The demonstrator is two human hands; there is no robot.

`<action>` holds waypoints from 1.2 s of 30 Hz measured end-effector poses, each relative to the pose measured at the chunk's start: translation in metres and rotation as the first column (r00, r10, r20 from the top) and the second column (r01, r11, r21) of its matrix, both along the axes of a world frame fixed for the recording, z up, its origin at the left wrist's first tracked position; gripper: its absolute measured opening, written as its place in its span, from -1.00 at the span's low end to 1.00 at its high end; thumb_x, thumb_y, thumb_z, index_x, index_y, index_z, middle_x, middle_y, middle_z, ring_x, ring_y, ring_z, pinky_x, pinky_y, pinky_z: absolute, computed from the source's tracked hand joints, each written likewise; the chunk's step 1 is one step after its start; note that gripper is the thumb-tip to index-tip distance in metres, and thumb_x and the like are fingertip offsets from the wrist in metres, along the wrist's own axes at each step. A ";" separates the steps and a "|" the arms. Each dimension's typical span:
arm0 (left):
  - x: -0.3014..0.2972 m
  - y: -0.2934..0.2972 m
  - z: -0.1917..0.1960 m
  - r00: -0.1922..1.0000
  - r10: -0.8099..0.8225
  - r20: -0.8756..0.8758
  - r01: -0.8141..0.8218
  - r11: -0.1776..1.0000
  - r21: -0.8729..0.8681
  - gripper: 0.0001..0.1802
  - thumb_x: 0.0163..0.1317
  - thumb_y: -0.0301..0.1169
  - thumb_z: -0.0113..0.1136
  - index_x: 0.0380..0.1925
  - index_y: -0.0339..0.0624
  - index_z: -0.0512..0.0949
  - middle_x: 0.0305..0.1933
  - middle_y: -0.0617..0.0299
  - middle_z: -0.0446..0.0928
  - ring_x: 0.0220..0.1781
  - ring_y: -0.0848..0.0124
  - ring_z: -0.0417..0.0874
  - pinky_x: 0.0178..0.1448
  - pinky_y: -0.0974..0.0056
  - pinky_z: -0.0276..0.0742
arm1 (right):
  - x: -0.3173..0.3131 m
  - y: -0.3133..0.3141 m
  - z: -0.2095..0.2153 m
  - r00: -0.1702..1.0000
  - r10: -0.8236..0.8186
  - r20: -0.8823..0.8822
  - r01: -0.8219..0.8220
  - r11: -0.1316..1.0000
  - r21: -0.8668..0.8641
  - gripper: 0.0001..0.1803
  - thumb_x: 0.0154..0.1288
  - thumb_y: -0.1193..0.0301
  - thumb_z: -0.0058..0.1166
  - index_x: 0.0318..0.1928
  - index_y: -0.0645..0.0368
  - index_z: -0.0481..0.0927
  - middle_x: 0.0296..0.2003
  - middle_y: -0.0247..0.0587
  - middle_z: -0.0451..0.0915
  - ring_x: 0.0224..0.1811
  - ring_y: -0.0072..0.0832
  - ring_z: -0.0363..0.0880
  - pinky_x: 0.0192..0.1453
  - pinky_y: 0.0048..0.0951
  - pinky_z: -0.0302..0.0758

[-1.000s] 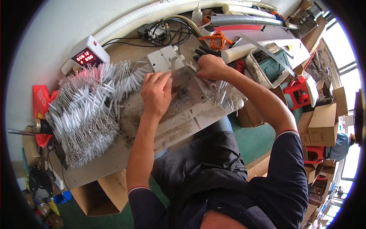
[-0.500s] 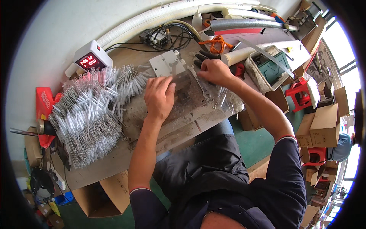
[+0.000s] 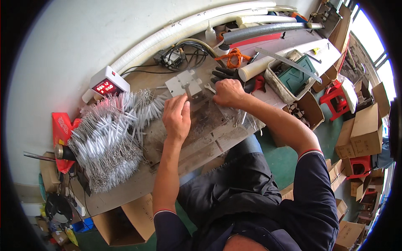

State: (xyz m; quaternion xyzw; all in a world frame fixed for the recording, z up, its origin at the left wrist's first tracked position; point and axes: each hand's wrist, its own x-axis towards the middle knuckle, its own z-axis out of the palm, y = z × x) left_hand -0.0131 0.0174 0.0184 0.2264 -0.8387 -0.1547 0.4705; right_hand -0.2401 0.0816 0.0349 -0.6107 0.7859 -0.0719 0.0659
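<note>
My left hand [image 3: 177, 118] rests at the near left corner of a white block [image 3: 181, 83] on the bench. Its fingers stretch forward and the thumb stands apart; nothing shows in it. Right of the block, my right hand [image 3: 229, 93] is closed over an open-ended wrench [image 3: 209, 87]. Only one jaw of that wrench sticks out left of the knuckles, and the rest lies hidden beneath the hand. Between both hands sits a dark metal fixture [image 3: 199, 103], partly blurred. A big heap of white-bristled wire brushes [image 3: 111, 138] lies left of my left forearm.
A counter box with red digits [image 3: 109, 83] stands behind the brushes. Farther back are coiled black cables [image 3: 188, 54], a white squeeze bottle [image 3: 210, 34] and long pale tubes [image 3: 167, 33]. At right, a tray [image 3: 278, 85] holds a green box, with a steel ruler [image 3: 289, 65] across it.
My right hand has come down onto the wrench, which lay in full view before, and has closed over it. My left hand stays beside the block. The whole view has shifted slightly.
</note>
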 end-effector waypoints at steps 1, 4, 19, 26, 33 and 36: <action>0.000 0.000 0.000 1.000 -0.003 0.001 0.003 1.000 -0.007 -0.74 0.32 -0.51 0.27 0.00 -0.30 0.67 -0.05 0.07 0.69 -0.01 0.05 0.66 0.10 0.06 0.59 | 0.002 0.001 -0.001 1.000 -0.003 0.001 0.003 1.000 -0.007 -0.64 0.06 0.25 0.13 -0.31 0.30 0.77 -0.27 0.17 0.76 -0.13 0.05 0.78 -0.04 -0.04 0.68; 0.000 0.000 -0.001 1.000 0.010 -0.002 -0.010 1.000 0.019 -0.75 0.35 -0.50 0.25 0.00 -0.30 0.66 -0.04 0.05 0.69 -0.01 0.03 0.67 0.10 0.05 0.59 | 0.003 0.001 -0.003 0.995 0.070 -0.064 -0.073 0.997 -0.035 -0.69 0.16 0.29 0.10 -0.32 0.28 0.78 -0.27 0.15 0.76 -0.14 0.04 0.78 -0.05 -0.05 0.68; -0.001 0.007 -0.009 0.994 0.062 0.085 -0.064 0.998 0.025 -0.63 0.49 -0.37 0.21 0.19 -0.32 0.60 -0.03 0.05 0.66 -0.04 0.15 0.67 0.13 0.09 0.56 | -0.025 0.056 0.017 0.185 0.129 0.974 0.282 0.943 -0.178 -0.57 0.36 0.52 0.10 0.19 0.47 0.47 -0.21 -0.05 0.68 -0.47 -0.59 0.57 -0.45 -0.53 0.50; -0.002 0.011 -0.010 0.998 0.019 0.052 -0.021 0.999 0.047 -0.50 0.49 -0.35 0.21 0.36 -0.29 0.48 0.00 0.09 0.63 -0.01 0.20 0.66 0.17 0.10 0.54 | -0.041 0.080 0.047 0.118 0.134 0.984 0.236 0.959 -0.159 -0.41 0.25 0.59 0.14 0.29 0.49 0.36 -0.02 0.09 0.68 -0.38 -0.64 0.52 -0.37 -0.58 0.48; 0.003 0.017 -0.002 0.996 0.014 0.089 -0.024 0.994 0.108 -0.49 0.49 -0.33 0.24 0.34 -0.35 0.49 0.09 0.00 0.63 0.09 0.15 0.65 0.22 0.10 0.53 | -0.053 0.077 0.047 0.369 0.011 0.930 0.338 0.930 -0.145 -0.53 0.29 0.60 0.12 0.22 0.40 0.47 -0.13 -0.04 0.76 -0.47 -0.62 0.58 -0.35 -0.57 0.52; 0.002 0.016 -0.002 0.997 0.001 0.082 -0.010 0.995 0.103 -0.48 0.48 -0.33 0.26 0.35 -0.36 0.47 0.13 -0.03 0.61 0.10 0.15 0.65 0.23 0.10 0.53 | -0.058 0.072 0.044 0.909 0.091 0.407 0.156 0.831 -0.534 -0.76 0.23 0.60 0.22 -0.07 0.21 0.67 -0.31 0.06 0.73 -0.26 -0.12 0.78 -0.11 -0.28 0.65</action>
